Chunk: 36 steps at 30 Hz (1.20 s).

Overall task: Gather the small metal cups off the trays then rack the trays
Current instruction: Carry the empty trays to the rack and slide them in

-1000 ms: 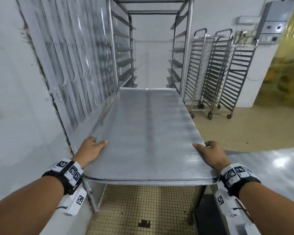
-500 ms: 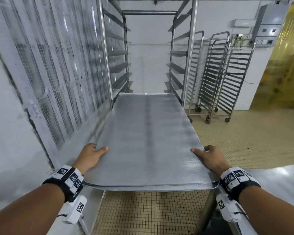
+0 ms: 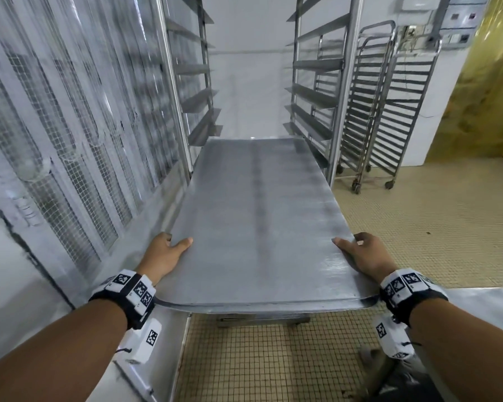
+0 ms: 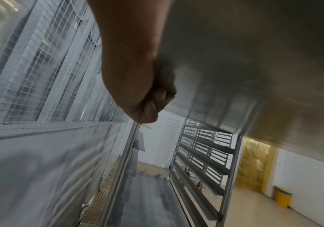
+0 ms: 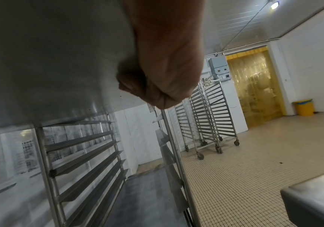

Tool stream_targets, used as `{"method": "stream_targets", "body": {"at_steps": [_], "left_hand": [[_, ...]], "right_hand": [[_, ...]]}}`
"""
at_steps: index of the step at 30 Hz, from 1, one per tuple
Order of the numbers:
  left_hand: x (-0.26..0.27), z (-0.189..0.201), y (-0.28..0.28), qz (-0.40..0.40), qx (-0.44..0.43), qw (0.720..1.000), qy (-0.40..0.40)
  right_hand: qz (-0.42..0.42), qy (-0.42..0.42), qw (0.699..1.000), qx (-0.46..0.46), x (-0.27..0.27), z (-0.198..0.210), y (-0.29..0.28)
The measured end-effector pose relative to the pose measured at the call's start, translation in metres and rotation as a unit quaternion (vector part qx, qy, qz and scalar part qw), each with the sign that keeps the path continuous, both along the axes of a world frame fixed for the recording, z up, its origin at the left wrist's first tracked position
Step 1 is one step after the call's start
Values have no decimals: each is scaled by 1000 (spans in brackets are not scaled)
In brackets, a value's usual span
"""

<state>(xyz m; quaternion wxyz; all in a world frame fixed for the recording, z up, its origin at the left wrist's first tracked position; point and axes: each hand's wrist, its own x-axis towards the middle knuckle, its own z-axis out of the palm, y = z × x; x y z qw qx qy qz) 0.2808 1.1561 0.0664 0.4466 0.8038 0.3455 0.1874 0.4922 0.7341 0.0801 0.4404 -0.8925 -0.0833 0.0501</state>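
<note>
A long bare metal tray point(image 3: 256, 216) is held level in front of me, its far end between the uprights of a tall steel rack point(image 3: 340, 91). My left hand point(image 3: 164, 253) grips the tray's left edge near the front corner, thumb on top. My right hand point(image 3: 363, 255) grips the right edge the same way. In the left wrist view the left hand's fingers point(image 4: 157, 99) curl under the tray's underside point(image 4: 254, 69). The right wrist view shows my right hand's fingers point(image 5: 137, 86) curled beneath the tray point(image 5: 50, 61). No metal cups are in view.
A wall with wire-mesh panels point(image 3: 70, 126) runs close along the left. Several wheeled racks point(image 3: 389, 111) stand at the back right on the tiled floor point(image 3: 418, 227). A steel table corner point(image 5: 312, 199) lies at my right. A yellow strip curtain point(image 5: 254, 86) and yellow bin point(image 5: 303, 107) are far right.
I have carried the tray forward toward the tall rack; its far end now sits between the rack's uprights. Both hands keep the same grip on the tray's edges.
</note>
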Motion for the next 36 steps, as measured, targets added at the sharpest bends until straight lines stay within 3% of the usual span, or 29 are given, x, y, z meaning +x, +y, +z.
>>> {"method": "stream_targets", "body": {"at_steps": [9,20,29,33,36], "left_hand": [[56,5,15,11,30,999,-6],[148,20,59,16,-4,999,-40],[199,55,87,-15,60,997,40],[192,63,80,-11,81,994,69],[177,74,73,-48,170,977,117]], "right_hand": [[-12,6,1000,9,58,-8,30],[11,-27,1000,-10,156,10,75],[27,-12,999,-29,213,35,101],[37,-19,998,-56,207,43,100],[51,-71,991,-104,190,59,96]]}}
